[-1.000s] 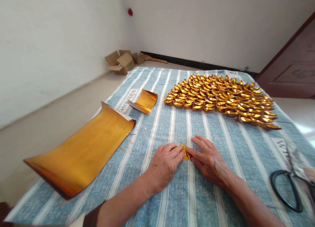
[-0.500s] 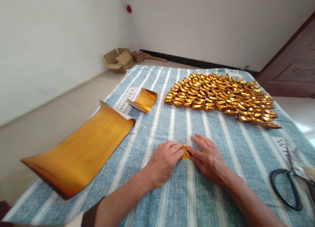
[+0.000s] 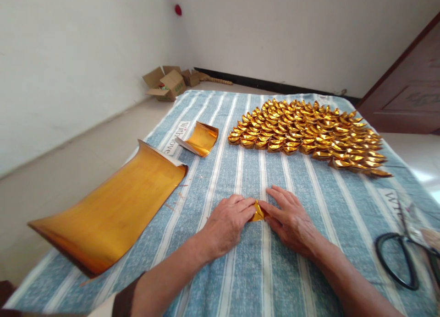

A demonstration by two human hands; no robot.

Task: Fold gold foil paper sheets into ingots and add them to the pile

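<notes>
Between my hands, low over the cloth, is a small piece of folded gold foil paper [image 3: 257, 212]. My left hand [image 3: 231, 220] has its fingers closed on the paper's left side. With thumb and index finger, my right hand [image 3: 288, 218] pinches the right side, while its other fingers stretch out over the cloth. The fingers cover both ends of the piece. Beyond them, many folded gold paper ingots [image 3: 302, 131] stand packed in rows. To the left lie a large curled stack of gold foil sheets [image 3: 113, 207] and a smaller curled gold sheet [image 3: 202, 138].
Black-handled scissors [image 3: 398, 257] lie at the right edge of the table. A blue and white striped cloth [image 3: 220, 170] covers the table. Open cardboard boxes [image 3: 168, 84] sit on the floor by the far wall. At the right is a dark red door [image 3: 409, 97].
Both hands stay on the folded foil paper with almost the same grip. The whole view has shifted very slightly; nothing else has visibly moved.
</notes>
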